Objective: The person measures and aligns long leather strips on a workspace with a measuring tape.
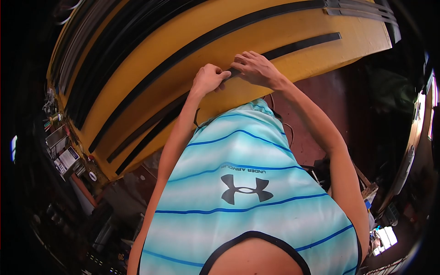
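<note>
On a yellow table (362, 41) lie long black strips. My left hand (211, 79) is closed, thumb and fingers pinched at a black strip (302, 44) near the table's front edge. Right beside it, my right hand (254, 68) rests over the same strip with curled fingers; its fingertips are partly hidden. The strip runs out from under my right hand towards the right. Behind it lies a longer curved black strip (201, 40). Two dark strip ends (146, 142) show at the left, past my left forearm.
More dark strips (110, 55) are bundled at the table's far left, and grey strips (362, 11) lie at the back right. Left of the table stand small items and papers (68, 158). A reddish floor (316, 110) shows below its front edge, with a thin cable near my shirt.
</note>
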{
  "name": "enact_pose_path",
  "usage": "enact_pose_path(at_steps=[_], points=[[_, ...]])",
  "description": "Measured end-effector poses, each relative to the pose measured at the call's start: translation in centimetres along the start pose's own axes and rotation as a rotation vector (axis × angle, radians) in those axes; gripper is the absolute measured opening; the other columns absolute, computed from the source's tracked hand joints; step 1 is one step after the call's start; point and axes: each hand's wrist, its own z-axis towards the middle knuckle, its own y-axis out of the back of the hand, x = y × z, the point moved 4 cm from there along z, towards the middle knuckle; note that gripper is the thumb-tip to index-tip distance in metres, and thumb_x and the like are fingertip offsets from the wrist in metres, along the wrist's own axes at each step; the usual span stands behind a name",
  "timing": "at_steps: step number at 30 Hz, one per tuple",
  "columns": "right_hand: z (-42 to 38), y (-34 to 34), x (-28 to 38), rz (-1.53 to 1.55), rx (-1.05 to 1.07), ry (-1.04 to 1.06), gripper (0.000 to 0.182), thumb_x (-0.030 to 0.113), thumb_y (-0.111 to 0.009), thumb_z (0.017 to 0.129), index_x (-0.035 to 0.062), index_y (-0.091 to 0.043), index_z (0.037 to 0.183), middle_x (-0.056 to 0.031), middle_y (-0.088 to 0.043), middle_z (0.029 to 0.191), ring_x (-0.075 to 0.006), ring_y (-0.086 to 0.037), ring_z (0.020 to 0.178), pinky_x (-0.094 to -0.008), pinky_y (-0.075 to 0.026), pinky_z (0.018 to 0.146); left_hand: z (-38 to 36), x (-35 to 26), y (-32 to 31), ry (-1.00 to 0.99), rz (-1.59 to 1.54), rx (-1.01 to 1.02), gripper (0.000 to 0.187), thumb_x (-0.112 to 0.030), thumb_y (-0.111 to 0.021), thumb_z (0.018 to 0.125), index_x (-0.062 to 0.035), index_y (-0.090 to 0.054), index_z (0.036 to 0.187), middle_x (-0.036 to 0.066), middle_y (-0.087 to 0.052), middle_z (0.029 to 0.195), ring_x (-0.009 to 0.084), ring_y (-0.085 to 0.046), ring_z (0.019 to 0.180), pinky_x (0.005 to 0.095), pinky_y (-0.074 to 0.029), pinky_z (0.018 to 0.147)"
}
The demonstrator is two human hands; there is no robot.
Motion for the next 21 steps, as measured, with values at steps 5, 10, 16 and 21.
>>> enact_pose_path(at_steps=[5, 10, 16, 21], points=[[-1.4, 1.6, -2.4, -0.074, 0.060, -0.036, 0.036, 0.019, -0.080, 0.081, 0.0078, -0.065, 0.111, -0.0089, -0.063, 0.123, -0.0275, -0.061, 0.117, -0.0388, -0.049, 0.100, -0.4, -0.3, 0.4, 0.038, -0.026, 0.042, 0.035, -0.034, -0.068, 0.098, -0.0004, -0.077, 0.091, 0.007, -0.073, 0.068, 0.0118, -0.065, 0.054, 0.0290, -0.053, 0.060], [-3.0, 2.8, -5.4, -0.073, 0.110, -0.078, 0.041, 0.023, -0.083, 0.080, 0.0088, -0.064, 0.113, -0.0086, -0.063, 0.124, -0.0283, -0.061, 0.118, -0.0402, -0.049, 0.101, -0.4, 0.2, 0.7, 0.039, -0.015, 0.056, 0.037, -0.035, -0.068, 0.098, 0.0010, -0.077, 0.094, 0.009, -0.073, 0.069, 0.0116, -0.064, 0.053, 0.0288, -0.051, 0.058], [-4.7, 4.5, -8.5, -0.115, 0.176, -0.102, 0.040, 0.022, -0.082, 0.081, 0.0086, -0.064, 0.113, -0.0083, -0.062, 0.122, -0.0287, -0.061, 0.117, -0.0405, -0.048, 0.101, -0.9, 0.5, 1.0, 0.042, -0.078, 0.057, 0.034, -0.032, -0.069, 0.099, 0.0006, -0.074, 0.090, 0.008, -0.070, 0.066, 0.0110, -0.060, 0.054, 0.0271, -0.048, 0.055], [-7.0, 6.1, -11.5, -0.103, 0.144, -0.117, 0.039, 0.020, -0.081, 0.082, 0.0102, -0.064, 0.115, -0.0077, -0.061, 0.122, -0.0281, -0.060, 0.117, -0.0400, -0.047, 0.099, -1.1, 0.6, 1.1, 0.053, -0.077, 0.057, 0.033, -0.031, -0.069, 0.099, 0.0009, -0.074, 0.090, 0.008, -0.069, 0.065, 0.0107, -0.059, 0.052, 0.0268, -0.047, 0.053]])
